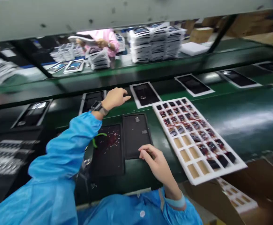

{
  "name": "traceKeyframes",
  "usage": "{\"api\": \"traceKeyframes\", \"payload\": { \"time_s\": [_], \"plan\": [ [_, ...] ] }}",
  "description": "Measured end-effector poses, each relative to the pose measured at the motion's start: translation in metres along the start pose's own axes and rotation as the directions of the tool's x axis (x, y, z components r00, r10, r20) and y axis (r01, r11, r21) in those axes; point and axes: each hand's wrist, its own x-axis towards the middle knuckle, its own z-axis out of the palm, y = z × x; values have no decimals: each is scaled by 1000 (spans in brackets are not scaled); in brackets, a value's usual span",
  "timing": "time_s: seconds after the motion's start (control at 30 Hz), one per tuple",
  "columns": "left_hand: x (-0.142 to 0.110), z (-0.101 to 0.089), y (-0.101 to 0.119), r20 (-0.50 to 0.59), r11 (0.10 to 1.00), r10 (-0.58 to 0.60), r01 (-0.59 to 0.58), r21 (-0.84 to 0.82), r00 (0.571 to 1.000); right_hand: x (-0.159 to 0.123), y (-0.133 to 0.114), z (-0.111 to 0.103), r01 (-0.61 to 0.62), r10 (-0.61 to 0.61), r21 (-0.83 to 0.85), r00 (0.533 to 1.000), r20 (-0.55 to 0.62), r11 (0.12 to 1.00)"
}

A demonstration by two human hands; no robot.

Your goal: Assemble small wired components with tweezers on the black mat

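My left hand, with a watch on its wrist, reaches out over the belt. Its fingers are apart and I see nothing in them. The nearest unit is a dark-screened panel in a white frame, just to its right. My right hand is by the lower right corner of a black tray. Its thumb and fingers are pinched; anything between them is too small to make out. Small metallic pieces lie in that tray. A second black tray holds scattered tiny pieces and a green curved item.
A white foam tray of small wired parts, some cells bare, lies right. More framed panels line the belt. Beyond a green rail, a person in pink handles a panel near stacks. A shelf edge hangs overhead.
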Motion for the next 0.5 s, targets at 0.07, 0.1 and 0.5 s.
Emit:
{"api": "traceKeyframes", "payload": {
  "time_s": [0.07,0.1,0.5],
  "plan": [
    [-79,-37,-30,-66,997,-65,62,-43,996,17,-12,33,68,-60,-57,988,142,996],
    [-125,-50,-43,-171,988,-116,96,-118,979,24,-17,52,120,-99,-90,973,208,989],
    [-479,96,-57,164,500,-837,852,-158,521,26,-16,247,742,-156,-425,571,806,519]
  ]
}}
